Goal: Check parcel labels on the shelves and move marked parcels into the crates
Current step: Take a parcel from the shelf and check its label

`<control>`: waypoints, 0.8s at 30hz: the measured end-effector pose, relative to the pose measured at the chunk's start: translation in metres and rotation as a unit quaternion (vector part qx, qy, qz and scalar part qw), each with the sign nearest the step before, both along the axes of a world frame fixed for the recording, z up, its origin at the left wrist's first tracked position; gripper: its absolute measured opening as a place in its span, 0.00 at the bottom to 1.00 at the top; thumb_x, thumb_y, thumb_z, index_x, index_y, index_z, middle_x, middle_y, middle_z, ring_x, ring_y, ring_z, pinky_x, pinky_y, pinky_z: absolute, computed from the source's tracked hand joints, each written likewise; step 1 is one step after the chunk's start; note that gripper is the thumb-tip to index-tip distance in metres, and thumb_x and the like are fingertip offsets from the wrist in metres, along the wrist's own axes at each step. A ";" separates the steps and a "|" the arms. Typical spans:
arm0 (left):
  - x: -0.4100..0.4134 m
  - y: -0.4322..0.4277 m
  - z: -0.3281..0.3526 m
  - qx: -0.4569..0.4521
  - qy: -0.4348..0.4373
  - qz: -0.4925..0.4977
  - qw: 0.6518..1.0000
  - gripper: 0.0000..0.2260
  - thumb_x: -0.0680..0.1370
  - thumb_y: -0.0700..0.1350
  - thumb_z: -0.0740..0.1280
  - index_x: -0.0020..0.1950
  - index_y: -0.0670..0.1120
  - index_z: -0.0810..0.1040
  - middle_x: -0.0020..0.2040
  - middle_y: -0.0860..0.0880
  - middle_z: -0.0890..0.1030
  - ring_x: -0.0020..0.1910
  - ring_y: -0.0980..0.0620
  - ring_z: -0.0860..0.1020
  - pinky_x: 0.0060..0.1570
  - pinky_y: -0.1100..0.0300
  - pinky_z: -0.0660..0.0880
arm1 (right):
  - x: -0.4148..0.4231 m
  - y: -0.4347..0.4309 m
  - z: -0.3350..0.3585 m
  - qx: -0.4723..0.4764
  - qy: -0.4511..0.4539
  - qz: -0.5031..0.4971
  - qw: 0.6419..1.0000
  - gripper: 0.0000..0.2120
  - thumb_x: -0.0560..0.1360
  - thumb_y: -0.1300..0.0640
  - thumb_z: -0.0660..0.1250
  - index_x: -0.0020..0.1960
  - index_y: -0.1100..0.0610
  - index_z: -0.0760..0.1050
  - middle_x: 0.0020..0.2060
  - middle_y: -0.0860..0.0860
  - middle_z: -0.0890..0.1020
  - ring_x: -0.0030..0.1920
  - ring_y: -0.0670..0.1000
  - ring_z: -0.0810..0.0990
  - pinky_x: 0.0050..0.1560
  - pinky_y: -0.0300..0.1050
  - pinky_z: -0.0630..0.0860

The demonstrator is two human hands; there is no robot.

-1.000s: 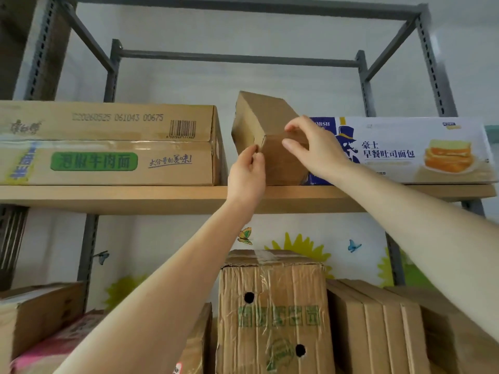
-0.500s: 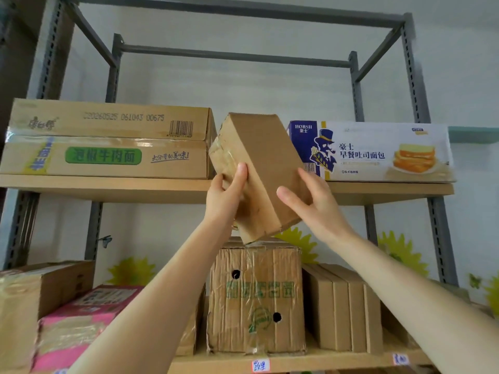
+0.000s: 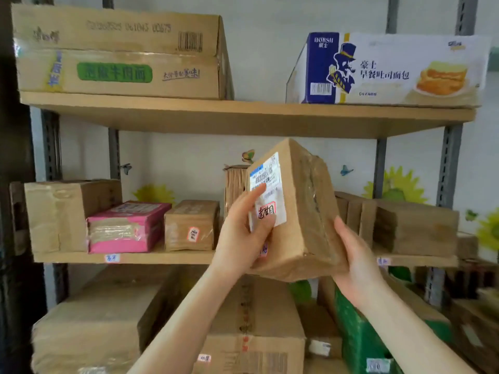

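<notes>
The person holds a brown cardboard parcel (image 3: 297,211) up in the air with both hands, in front of the middle shelf (image 3: 135,257) and clear of every board. The parcel is tilted, one corner pointing up. Its white label (image 3: 266,184) faces the person, and below the barcodes sits a red-edged sticker (image 3: 266,211) with handwriting on it.

The left hand (image 3: 240,238) grips the parcel's near left edge, with its digits curled over onto the label face and part of the sticker. The right hand (image 3: 353,260) clasps the lower right corner from beneath, palm against the taped side; its fingers go behind the parcel and I cannot see them.

On the top shelf (image 3: 243,114) a long noodle carton (image 3: 118,52) lies at the left and a blue and white bread box (image 3: 391,68) at the right, well apart. On the middle shelf, from the left, stand a taped brown box (image 3: 67,211), a pink box (image 3: 127,228) and a small brown package (image 3: 191,225) with a red-edged sticker of its own, all close together. Flat folded cartons (image 3: 415,228) are stacked at the right end. Below, large brown cartons (image 3: 102,319) and a green box (image 3: 359,333) fill the lowest level, blurred.
</notes>
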State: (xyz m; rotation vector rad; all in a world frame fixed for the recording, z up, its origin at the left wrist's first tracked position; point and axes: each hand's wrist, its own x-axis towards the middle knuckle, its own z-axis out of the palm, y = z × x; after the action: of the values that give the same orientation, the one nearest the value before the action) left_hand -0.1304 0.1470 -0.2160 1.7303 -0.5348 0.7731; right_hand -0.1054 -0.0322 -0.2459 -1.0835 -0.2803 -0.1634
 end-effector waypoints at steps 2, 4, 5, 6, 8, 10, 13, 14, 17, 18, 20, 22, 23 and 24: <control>-0.005 -0.003 -0.016 -0.052 0.040 0.007 0.998 0.23 0.67 0.55 0.73 0.59 0.61 0.71 0.63 0.57 0.75 0.65 0.59 0.72 0.64 0.52 0.71 | -0.005 -0.002 -0.019 0.016 0.018 0.015 1.000 0.20 0.72 0.46 0.62 0.62 0.51 0.75 0.55 0.53 0.83 0.55 0.54 0.81 0.50 0.49 0.76; -0.004 -0.004 -0.029 -0.086 0.105 -0.019 0.991 0.22 0.64 0.54 0.77 0.55 0.55 0.74 0.57 0.55 0.81 0.56 0.57 0.79 0.57 0.52 0.77 | -0.008 -0.008 -0.030 0.012 0.029 0.025 0.999 0.17 0.74 0.46 0.61 0.60 0.51 0.75 0.55 0.54 0.83 0.56 0.54 0.81 0.55 0.51 0.76; -0.004 -0.005 -0.034 -0.090 0.134 -0.034 0.986 0.22 0.65 0.52 0.77 0.55 0.50 0.75 0.55 0.53 0.82 0.53 0.55 0.81 0.54 0.52 0.79 | -0.011 -0.011 -0.032 0.014 0.031 0.028 0.999 0.17 0.74 0.46 0.61 0.59 0.51 0.75 0.55 0.54 0.83 0.56 0.54 0.81 0.57 0.52 0.75; -0.005 -0.007 -0.037 -0.094 0.155 -0.047 0.982 0.20 0.67 0.50 0.76 0.55 0.46 0.76 0.53 0.51 0.83 0.51 0.53 0.82 0.51 0.52 0.80 | -0.013 -0.016 -0.035 0.011 0.030 0.024 0.999 0.18 0.73 0.46 0.62 0.60 0.51 0.75 0.55 0.54 0.82 0.56 0.54 0.81 0.59 0.52 0.74; -0.006 -0.012 -0.044 -0.118 0.173 -0.076 0.975 0.13 0.72 0.46 0.72 0.55 0.46 0.77 0.51 0.49 0.84 0.48 0.52 0.83 0.46 0.56 0.80 | -0.016 -0.027 -0.043 -0.034 0.011 -0.006 0.999 0.19 0.74 0.49 0.62 0.64 0.51 0.72 0.57 0.52 0.81 0.57 0.46 0.80 0.58 0.46 0.75; -0.006 -0.021 -0.053 -0.170 0.202 -0.131 0.956 0.11 0.75 0.43 0.67 0.55 0.55 0.76 0.49 0.52 0.84 0.45 0.55 0.83 0.40 0.62 0.80 | -0.020 -0.036 -0.049 -0.084 -0.014 -0.071 0.994 0.19 0.78 0.56 0.60 0.68 0.50 0.68 0.57 0.45 0.78 0.56 0.35 0.77 0.53 0.35 0.74; -0.005 -0.042 -0.073 -0.200 0.261 -0.198 0.923 0.19 0.77 0.43 0.64 0.62 0.63 0.68 0.51 0.54 0.83 0.43 0.56 0.83 0.38 0.62 0.81 | -0.028 -0.056 -0.070 -0.104 -0.013 -0.140 0.985 0.15 0.78 0.54 0.61 0.62 0.40 0.72 0.57 0.39 0.77 0.60 0.44 0.77 0.61 0.46 0.73; -0.004 -0.051 -0.083 -0.196 0.272 -0.210 0.918 0.21 0.77 0.42 0.64 0.66 0.62 0.67 0.52 0.54 0.83 0.44 0.55 0.83 0.39 0.61 0.81 | -0.032 -0.063 -0.079 -0.131 -0.009 -0.173 0.976 0.14 0.78 0.54 0.61 0.59 0.39 0.73 0.57 0.38 0.78 0.61 0.45 0.76 0.64 0.49 0.71; -0.001 -0.088 -0.116 -0.181 0.303 -0.247 0.902 0.25 0.78 0.40 0.63 0.72 0.57 0.64 0.57 0.50 0.82 0.51 0.52 0.82 0.46 0.58 0.81 | -0.047 -0.097 -0.111 -0.195 0.046 -0.237 0.951 0.14 0.78 0.52 0.60 0.63 0.47 0.73 0.59 0.44 0.78 0.62 0.46 0.75 0.67 0.50 0.68; -0.001 -0.103 -0.128 -0.172 0.316 -0.262 0.895 0.25 0.78 0.40 0.63 0.73 0.56 0.63 0.58 0.49 0.82 0.52 0.51 0.82 0.49 0.56 0.81 | -0.054 -0.110 -0.121 -0.193 0.083 -0.241 0.948 0.17 0.77 0.47 0.61 0.65 0.50 0.73 0.60 0.46 0.78 0.62 0.47 0.75 0.68 0.51 0.68; -0.002 -0.133 -0.152 -0.146 0.341 -0.285 0.883 0.26 0.78 0.40 0.63 0.73 0.57 0.62 0.58 0.49 0.81 0.52 0.52 0.81 0.50 0.55 0.80 | -0.071 -0.134 -0.139 -0.160 0.159 -0.201 0.953 0.23 0.76 0.39 0.58 0.66 0.50 0.72 0.62 0.46 0.78 0.64 0.47 0.74 0.68 0.50 0.66; -0.008 -0.162 -0.174 -0.118 0.363 -0.313 0.870 0.26 0.78 0.41 0.63 0.73 0.56 0.62 0.59 0.49 0.81 0.53 0.52 0.81 0.51 0.56 0.80 | -0.092 -0.154 -0.156 -0.136 0.200 -0.186 0.952 0.25 0.73 0.35 0.56 0.64 0.46 0.74 0.63 0.45 0.77 0.65 0.47 0.72 0.67 0.49 0.65; -0.012 -0.175 -0.184 -0.105 0.374 -0.325 0.862 0.26 0.78 0.41 0.64 0.73 0.57 0.61 0.60 0.49 0.80 0.54 0.52 0.81 0.51 0.56 0.80 | -0.102 -0.162 -0.164 -0.134 0.208 -0.197 0.949 0.25 0.69 0.34 0.57 0.61 0.44 0.75 0.62 0.44 0.78 0.65 0.47 0.72 0.68 0.51 0.65; -0.016 -0.187 -0.192 -0.096 0.386 -0.335 0.854 0.26 0.78 0.42 0.64 0.73 0.57 0.62 0.59 0.49 0.80 0.54 0.51 0.81 0.51 0.56 0.80 | -0.113 -0.169 -0.172 -0.136 0.214 -0.212 0.944 0.25 0.67 0.33 0.59 0.58 0.43 0.77 0.61 0.44 0.79 0.65 0.48 0.73 0.69 0.53 0.65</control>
State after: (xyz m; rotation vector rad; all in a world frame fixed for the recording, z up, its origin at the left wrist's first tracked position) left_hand -0.1463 -0.0397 -0.4082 1.3661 -0.4251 -0.3658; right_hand -0.2184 -0.2010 -0.4175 -1.4128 0.3367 -0.2736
